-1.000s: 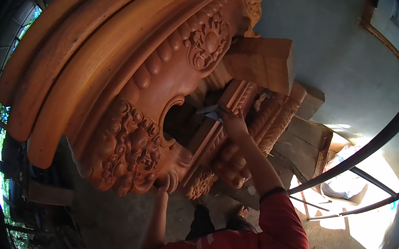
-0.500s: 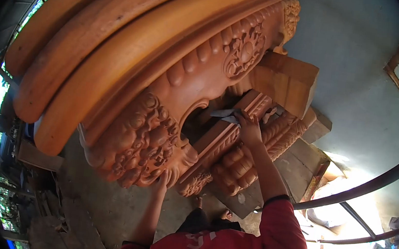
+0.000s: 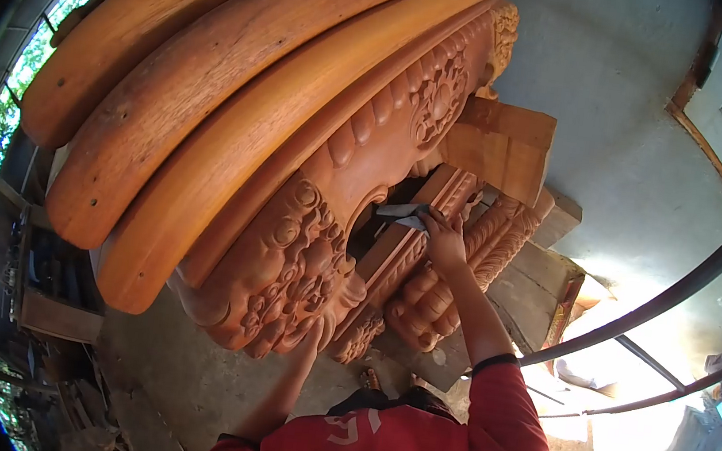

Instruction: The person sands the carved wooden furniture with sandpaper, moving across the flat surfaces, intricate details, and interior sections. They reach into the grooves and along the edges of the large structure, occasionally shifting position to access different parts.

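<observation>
A large carved reddish-brown wooden furniture piece (image 3: 359, 163) fills the middle, with scrollwork on its curved face. My right hand (image 3: 445, 242) is closed on a folded grey piece of sandpaper (image 3: 405, 216), whose loose end sticks out to the left. The sandpaper is over a moulded wooden rail (image 3: 414, 232) beside a dark opening in the carving. My left hand (image 3: 309, 337) lies against the lower carved end (image 3: 286, 293) of the piece, fingers stretched out and partly hard to see. Nothing shows in it.
Several long curved wooden slats (image 3: 214, 111) project at upper left. A wooden block (image 3: 503, 148) stands at the rail's far end, near a grey-blue wall (image 3: 604, 120). Dark curved bars (image 3: 662, 322) cross the right side. Shelving with clutter (image 3: 57, 316) stands at the left.
The view has shifted, so the carved piece and slats sit differently in the frame. My right hand still holds the sandpaper at the rail, and my left hand remains on the lower carving.
</observation>
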Motion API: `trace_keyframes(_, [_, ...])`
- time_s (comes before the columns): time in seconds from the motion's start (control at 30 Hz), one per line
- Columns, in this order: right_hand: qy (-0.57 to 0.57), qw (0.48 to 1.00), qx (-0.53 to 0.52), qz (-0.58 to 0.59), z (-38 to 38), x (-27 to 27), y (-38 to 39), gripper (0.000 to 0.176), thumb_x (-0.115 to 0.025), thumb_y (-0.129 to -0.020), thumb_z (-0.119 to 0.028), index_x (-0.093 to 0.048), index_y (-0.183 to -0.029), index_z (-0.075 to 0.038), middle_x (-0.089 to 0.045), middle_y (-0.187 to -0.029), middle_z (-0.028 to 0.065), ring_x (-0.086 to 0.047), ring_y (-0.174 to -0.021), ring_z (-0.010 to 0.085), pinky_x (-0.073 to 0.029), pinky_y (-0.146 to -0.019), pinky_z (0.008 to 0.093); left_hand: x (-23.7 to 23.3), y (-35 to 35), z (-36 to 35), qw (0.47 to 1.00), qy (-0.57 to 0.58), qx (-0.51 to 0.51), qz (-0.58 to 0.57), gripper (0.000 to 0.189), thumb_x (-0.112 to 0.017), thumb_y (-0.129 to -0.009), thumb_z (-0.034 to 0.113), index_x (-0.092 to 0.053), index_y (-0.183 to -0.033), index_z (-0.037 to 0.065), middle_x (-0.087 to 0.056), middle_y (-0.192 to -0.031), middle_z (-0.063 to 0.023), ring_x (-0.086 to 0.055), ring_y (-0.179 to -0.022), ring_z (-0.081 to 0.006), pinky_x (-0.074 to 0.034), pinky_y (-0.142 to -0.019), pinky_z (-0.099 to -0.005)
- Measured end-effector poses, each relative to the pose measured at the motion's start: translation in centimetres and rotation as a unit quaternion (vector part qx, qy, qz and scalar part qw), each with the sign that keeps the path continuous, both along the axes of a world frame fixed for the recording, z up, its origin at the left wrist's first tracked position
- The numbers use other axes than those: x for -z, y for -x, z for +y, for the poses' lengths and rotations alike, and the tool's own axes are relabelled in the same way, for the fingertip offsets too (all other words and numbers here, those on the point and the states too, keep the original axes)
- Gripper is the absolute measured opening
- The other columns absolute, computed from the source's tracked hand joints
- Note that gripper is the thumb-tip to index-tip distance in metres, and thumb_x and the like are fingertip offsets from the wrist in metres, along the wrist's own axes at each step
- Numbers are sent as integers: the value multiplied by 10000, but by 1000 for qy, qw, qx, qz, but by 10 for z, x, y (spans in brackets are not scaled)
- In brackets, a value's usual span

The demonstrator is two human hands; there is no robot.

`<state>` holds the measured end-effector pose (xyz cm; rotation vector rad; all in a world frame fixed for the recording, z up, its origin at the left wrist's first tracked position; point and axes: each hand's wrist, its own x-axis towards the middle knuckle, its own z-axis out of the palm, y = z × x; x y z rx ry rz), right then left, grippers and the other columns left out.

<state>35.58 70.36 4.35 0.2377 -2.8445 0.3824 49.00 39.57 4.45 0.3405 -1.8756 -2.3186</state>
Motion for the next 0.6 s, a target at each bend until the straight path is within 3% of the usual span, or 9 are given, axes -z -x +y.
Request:
trace_keyframes(0.17, [18, 999, -21, 46, -41, -4, -40, 572, -544, -709, -69, -423, -1262, -153, -442, -1266, 94, -428, -1182, 198, -220, -1032, 506, 5, 3, 0, 985, 151, 36, 69, 205, -594, -829, 82, -521, -1010, 17, -554, -948, -17, -549, -783, -65, -445, -659, -169])
trace_keyframes(0.23, [-28, 955, -293, -41, -36, -26, -59, 599, -551, -704, -72, -405, -1279, -157, -429, -1284, 68, -404, -1207, 187, -200, -1035, 532, -35, -1, 18, 986, 139, 7, 93, 288, -614, -818, 111, -512, -1069, 12, -534, -1028, -34, -522, -898, -102, -428, -761, -224])
trace_keyframes(0.27, [-30, 951, -306, -43, -28, -22, -53, 599, -551, -704, -72, -405, -1279, -157, -429, -1284, 68, -404, -1207, 187, -200, -1035, 532, -42, -2, 21, 986, 139, -7, 88, 288, -614, -818, 111, -512, -1069, 12, -534, -1028, -34, -522, -898, -102, -428, -761, -224])
trace_keyframes(0.33, [-46, 970, -239, 28, -3, -6, -24, 575, -539, -714, -62, -414, -1269, -149, -447, -1276, 43, -454, -1158, 201, -199, -1023, 559, -49, -4, 24, 985, 145, 4, 92, 196, -595, -832, 133, -522, -983, 32, -529, -914, -18, -502, -791, -88, -404, -682, -214])
trace_keyframes(0.4, [-5, 997, -71, -15, 24, 12, 17, 557, -544, -707, -60, -438, -1248, -141, -485, -1239, 48, -504, -1094, 224, -214, -1018, 549, -54, -4, 25, 984, 151, 16, 98, 124, -575, -847, 155, -532, -898, 51, -525, -801, -1, -483, -685, -73, -380, -603, -205])
trace_keyframes(0.43, [-7, 997, -82, -14, 26, 16, 23, 557, -544, -707, -60, -438, -1248, -141, -485, -1239, 48, -504, -1094, 224, -214, -1018, 549, -59, -3, 27, 983, 154, 23, 100, 109, -566, -854, 166, -537, -856, 61, -522, -744, 7, -473, -632, -66, -368, -563, -200])
trace_keyframes(0.5, [153, 984, -35, 84, 30, 24, 29, 494, -505, -736, -56, -465, -1222, -135, -522, -1189, 47, -544, -1026, 235, -237, -1009, 534, -70, -2, 31, 980, 160, 38, 108, 145, -546, -868, 187, -547, -770, 80, -518, -630, 23, -453, -525, -52, -344, -484, -191])
trace_keyframes(0.53, [81, 992, -44, 86, 16, 9, 18, 461, -491, -755, -64, -482, -1208, -146, -508, -1203, 54, -503, -1094, 220, -238, -989, 569, -90, -1, 44, 983, 135, 39, 118, 213, -541, -865, 157, -501, -661, 107, -425, -473, 56, -318, -386, -25, -231, -402, -187])
trace_keyframes(0.6, [-8, 987, -140, 76, -5, 3, -12, 463, -509, -760, -96, -473, -1217, -160, -489, -1229, 24, -443, -1165, 182, -222, -969, 612, -83, 0, 37, 986, 117, 57, 108, 210, -545, -859, 143, -493, -658, 108, -427, -473, 48, -319, -379, -30, -234, -395, -191])
